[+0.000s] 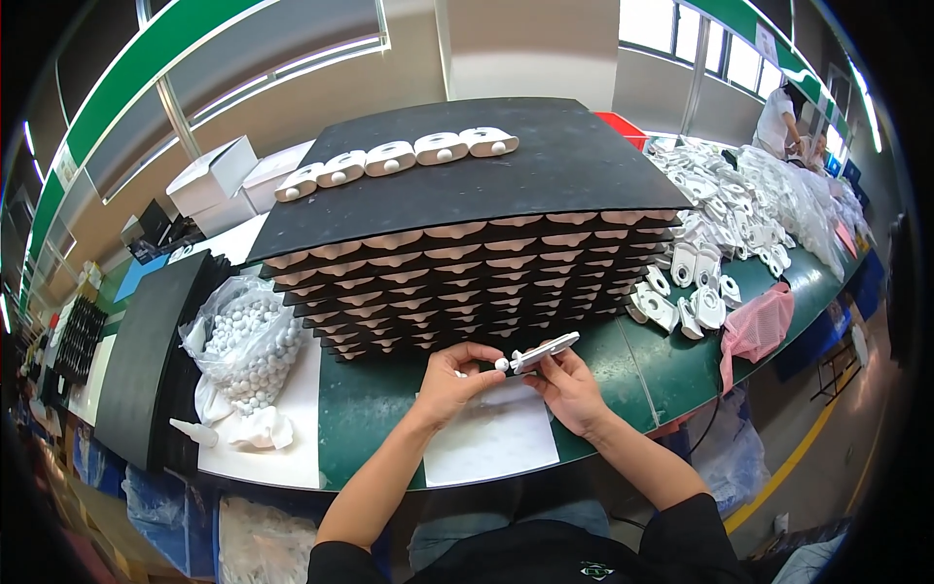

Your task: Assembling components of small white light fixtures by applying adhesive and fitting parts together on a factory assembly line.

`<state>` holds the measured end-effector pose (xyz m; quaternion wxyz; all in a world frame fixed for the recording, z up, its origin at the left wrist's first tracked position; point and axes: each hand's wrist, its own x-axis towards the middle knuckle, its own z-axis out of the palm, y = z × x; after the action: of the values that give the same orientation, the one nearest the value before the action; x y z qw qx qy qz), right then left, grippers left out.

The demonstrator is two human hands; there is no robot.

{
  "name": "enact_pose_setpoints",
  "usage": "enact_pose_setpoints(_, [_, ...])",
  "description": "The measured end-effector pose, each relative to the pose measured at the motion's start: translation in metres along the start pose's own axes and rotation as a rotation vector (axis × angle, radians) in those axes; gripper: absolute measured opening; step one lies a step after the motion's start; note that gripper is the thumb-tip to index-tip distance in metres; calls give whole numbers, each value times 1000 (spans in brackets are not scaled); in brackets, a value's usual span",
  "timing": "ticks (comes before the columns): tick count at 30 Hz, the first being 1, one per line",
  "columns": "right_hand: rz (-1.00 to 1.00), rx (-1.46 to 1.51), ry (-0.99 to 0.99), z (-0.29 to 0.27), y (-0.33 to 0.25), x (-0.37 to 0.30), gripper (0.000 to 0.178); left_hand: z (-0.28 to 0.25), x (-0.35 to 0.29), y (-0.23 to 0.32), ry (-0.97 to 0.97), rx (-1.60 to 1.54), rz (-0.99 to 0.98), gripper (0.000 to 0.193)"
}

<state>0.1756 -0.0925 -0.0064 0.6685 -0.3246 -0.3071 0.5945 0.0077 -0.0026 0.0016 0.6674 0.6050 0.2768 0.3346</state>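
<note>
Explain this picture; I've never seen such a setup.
No machine here: a person works barehanded, seen from above by a fisheye camera worn on the head, which bends straight edges. The left hand pinches a small white ball; the right hand holds a flat white part close to it. The green table bears a stack of black sheets topped with five white pieces, and a heap of white parts at right; a bag of white balls lies at left.

Left hand (450, 391): thumb and forefinger pinching, tips pointing right.
Right hand (570, 391): fingers bent in a grip, near the left hand, not touching.
Left forearm (379, 479): bare, slanting up rightward.
Right forearm (650, 461): bare, slanting up leftward.
</note>
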Motion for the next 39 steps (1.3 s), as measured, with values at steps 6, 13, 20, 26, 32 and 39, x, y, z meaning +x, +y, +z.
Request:
enact_pose_setpoints(6, [-6, -3, -1, -4, 4, 1, 15, 7, -2, 7, -20, 17, -11, 26])
enact_pose_setpoints(13, [35, -110, -64, 1, -2, -2, 16, 8, -5, 9, -38, 189, 162, 40])
enact_pose_setpoints(20, [-328, -802, -321, 27, -63, -5, 11, 7, -2, 9, -69, 255, 317, 61])
enact_pose_setpoints(26, [-969, -1012, -16, 80, -174, 57, 21, -8, -2, 18, 39, -333, -246, 29])
enact_pose_setpoints(32, [-596, -1246, 258, 59, -240, 168, 25, -21, 5, 4, 81, -694, -354, 25])
enact_pose_setpoints(39, [-94, -1316, 292, 60, -236, 208, 16, -25, 6, 1, 154, -861, -390, 20])
